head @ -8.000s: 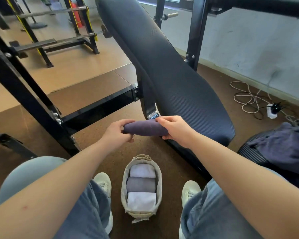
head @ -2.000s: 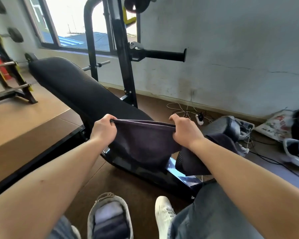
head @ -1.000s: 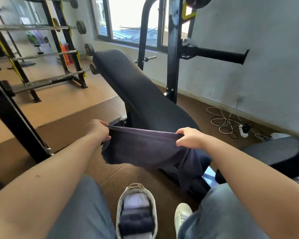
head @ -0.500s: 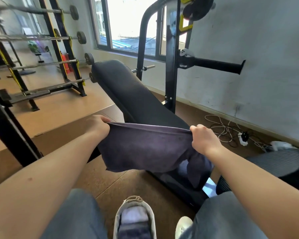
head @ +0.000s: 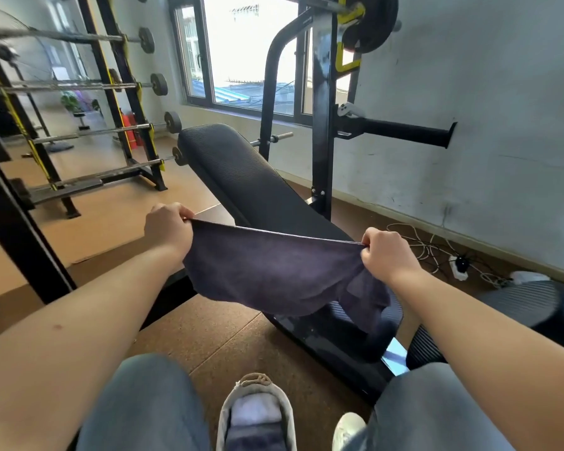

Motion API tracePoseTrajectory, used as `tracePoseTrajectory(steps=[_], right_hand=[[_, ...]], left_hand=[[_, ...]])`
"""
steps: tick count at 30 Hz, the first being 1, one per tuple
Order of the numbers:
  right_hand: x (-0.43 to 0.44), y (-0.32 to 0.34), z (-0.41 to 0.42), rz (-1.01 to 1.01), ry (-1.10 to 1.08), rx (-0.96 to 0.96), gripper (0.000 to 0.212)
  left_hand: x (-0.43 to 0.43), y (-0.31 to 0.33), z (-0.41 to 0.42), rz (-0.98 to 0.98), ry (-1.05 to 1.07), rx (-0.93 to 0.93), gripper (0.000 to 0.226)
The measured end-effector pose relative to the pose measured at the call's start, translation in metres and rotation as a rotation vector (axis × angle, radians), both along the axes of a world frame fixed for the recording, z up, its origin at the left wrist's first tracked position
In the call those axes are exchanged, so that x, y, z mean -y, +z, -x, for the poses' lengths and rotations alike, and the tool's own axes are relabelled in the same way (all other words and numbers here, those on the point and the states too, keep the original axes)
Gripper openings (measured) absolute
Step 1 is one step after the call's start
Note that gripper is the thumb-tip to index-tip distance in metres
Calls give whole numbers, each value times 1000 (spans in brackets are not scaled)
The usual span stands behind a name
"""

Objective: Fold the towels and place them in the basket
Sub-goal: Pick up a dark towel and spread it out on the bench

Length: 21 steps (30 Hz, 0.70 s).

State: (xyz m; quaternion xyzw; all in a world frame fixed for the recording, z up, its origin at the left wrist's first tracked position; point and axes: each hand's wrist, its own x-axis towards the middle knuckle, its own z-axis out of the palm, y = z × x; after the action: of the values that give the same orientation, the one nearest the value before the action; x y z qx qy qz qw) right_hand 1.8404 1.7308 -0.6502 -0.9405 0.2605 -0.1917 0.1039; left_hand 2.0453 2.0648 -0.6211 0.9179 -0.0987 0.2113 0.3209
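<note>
Above a brown floor, left hand and right hand pinch the top corners of a dark purple terry towel, stretching it flat for folding, over a pale fabric basket of rolled towels.

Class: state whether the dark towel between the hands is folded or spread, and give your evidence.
Spread. The left hand and right hand each pinch a top corner of the dark towel, pulling its edge taut.
</note>
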Motion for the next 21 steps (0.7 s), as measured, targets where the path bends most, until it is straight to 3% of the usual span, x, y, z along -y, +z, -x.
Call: tracePoseTrajectory(steps=[6,13,21], right_hand=[[-17,11,7,125,-96,-71,22],[-31,9,16,-242,-106,-122,26],[-25,-13,7,-314,-96,-61,29]], left_hand=[[-21,13,18,-35,108,-10,23],[-31,25,24,111,181,-132,24],[-9,24,18,337,173,-45,25]])
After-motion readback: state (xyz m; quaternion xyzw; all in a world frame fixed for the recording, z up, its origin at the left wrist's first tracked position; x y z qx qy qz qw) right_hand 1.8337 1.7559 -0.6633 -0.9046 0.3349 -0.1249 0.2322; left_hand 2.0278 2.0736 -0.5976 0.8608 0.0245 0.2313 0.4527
